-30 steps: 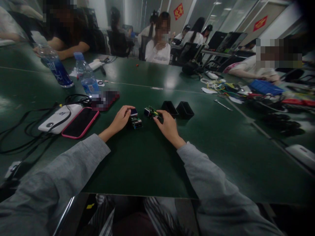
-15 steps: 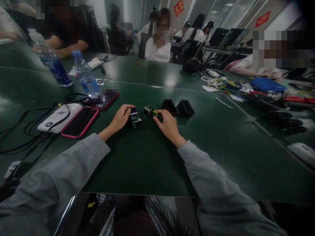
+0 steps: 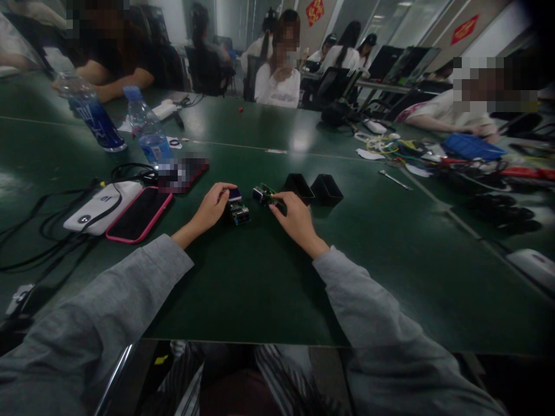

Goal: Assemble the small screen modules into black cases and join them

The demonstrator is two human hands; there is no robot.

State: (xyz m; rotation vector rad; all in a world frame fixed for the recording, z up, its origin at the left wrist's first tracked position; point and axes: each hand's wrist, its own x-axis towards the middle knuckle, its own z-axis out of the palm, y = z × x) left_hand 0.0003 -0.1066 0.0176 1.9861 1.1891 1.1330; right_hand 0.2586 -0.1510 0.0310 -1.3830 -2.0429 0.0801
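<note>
My left hand (image 3: pixel 211 207) curls its fingers round a small circuit board stack (image 3: pixel 237 210) with a dark blue top, resting on the green table (image 3: pixel 260 283). My right hand (image 3: pixel 295 219) pinches the near end of a second small green circuit board (image 3: pixel 263 196), which lies just right of the first. Both boards sit side by side, a short gap between them. Both of my arms wear grey sleeves.
Two black open boxes (image 3: pixel 313 189) stand just beyond my right hand. A pink-cased phone (image 3: pixel 139 214), a white power bank (image 3: pixel 102 199) with black cables and two water bottles (image 3: pixel 147 133) lie at the left. Tools, wires and a blue tray (image 3: pixel 470 147) clutter the right. Several people sit around the table.
Almost nothing: both hands stay on their boards. The view has shifted slightly, so everything sits a little higher in the frame.
</note>
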